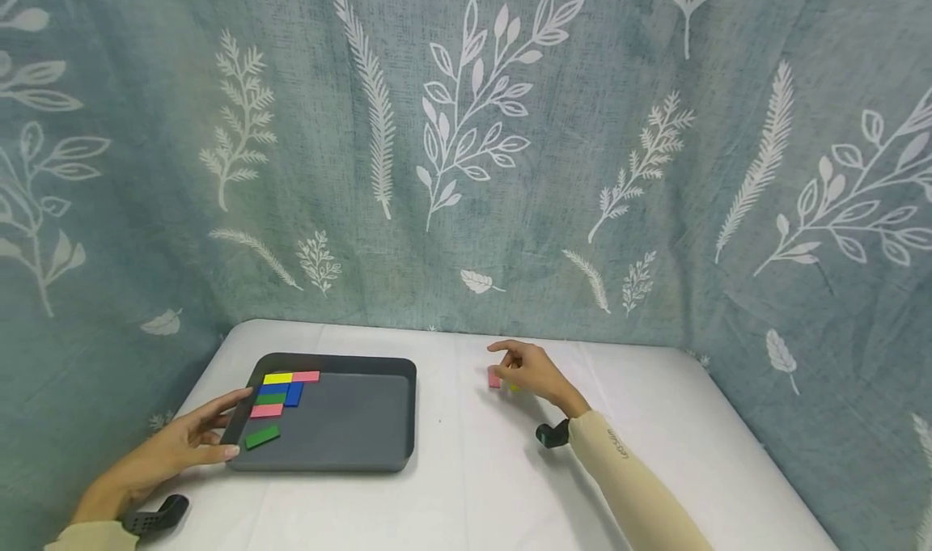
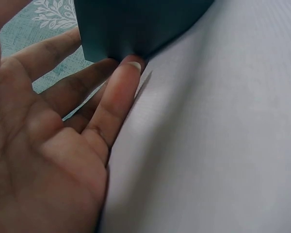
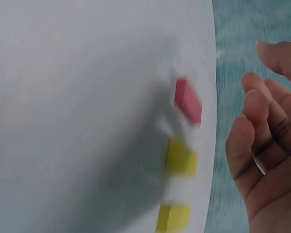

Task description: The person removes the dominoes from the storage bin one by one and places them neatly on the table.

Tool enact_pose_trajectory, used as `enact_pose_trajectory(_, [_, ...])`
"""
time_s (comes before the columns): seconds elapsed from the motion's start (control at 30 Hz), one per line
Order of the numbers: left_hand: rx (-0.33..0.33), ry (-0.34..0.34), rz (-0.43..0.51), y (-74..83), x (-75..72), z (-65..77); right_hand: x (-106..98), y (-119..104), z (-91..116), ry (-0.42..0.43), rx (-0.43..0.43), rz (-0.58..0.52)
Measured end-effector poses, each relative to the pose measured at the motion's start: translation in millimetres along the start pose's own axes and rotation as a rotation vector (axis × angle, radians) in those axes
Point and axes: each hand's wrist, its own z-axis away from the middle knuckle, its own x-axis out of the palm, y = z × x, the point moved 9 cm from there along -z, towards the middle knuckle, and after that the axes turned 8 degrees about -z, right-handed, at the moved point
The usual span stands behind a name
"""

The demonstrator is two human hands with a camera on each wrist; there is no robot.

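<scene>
Right hand [image 1: 535,370] near a pink block [image 1: 494,379]

Its fingers curve loosely, holding nothing, right of centre; two yellow blocks [image 3: 181,158] lie nearby. The left hand [image 1: 171,447], fingers spread, touches a grey tray [image 1: 345,430] holding coloured blocks [image 1: 271,400], lower left.

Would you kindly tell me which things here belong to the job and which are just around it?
Job, apparently:
- left hand
- right hand
- gray tray
- blocks inside it
- loose pink block
- loose yellow blocks

Just around it:
- curtain
- table
- wrist devices
</scene>
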Motion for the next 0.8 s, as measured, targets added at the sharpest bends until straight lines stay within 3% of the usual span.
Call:
enact_pose_trajectory(0.2, [0.015, -0.004, 0.011, 0.2, 0.7, 1.1, 36.0, -26.5, -17.2, -0.053, -0.056, -0.024])
enact_pose_trajectory(0.43, [0.042, -0.027, 0.024, 1.4, 2.4, 3.6, 79.1, -60.6, -34.3, -0.103, -0.142, 0.045])
enact_pose_trajectory(0.8, [0.02, -0.003, 0.03, 1.1, 1.7, 3.2, 137.2, -101.7, -55.5, -0.194, -0.205, 0.038])
